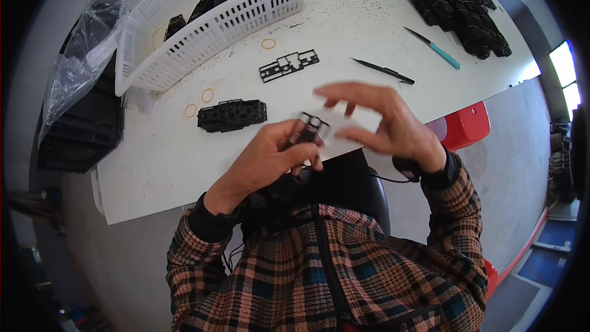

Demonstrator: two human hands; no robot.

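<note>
My left hand (pixel 270 154) grips a small black plastic part (pixel 310 130) just above the table's near edge. My right hand (pixel 381 120) hovers beside it with fingers spread and blurred, holding nothing that I can make out. On the white table (pixel 153 166) ahead lie a stack of black plastic frames (pixel 232 115) and a single flat black frame (pixel 289 65). Orange rubber bands (pixel 208 95) lie scattered near the stack.
A white slotted basket (pixel 209 31) with black parts stands at the back left. A pile of black parts (pixel 455 6) sits at the back right, with a teal-handled knife (pixel 439 49) and a black tool (pixel 384 71). Black trays under a plastic bag (pixel 86 80) lie left. A red stool (pixel 467 126) stands right.
</note>
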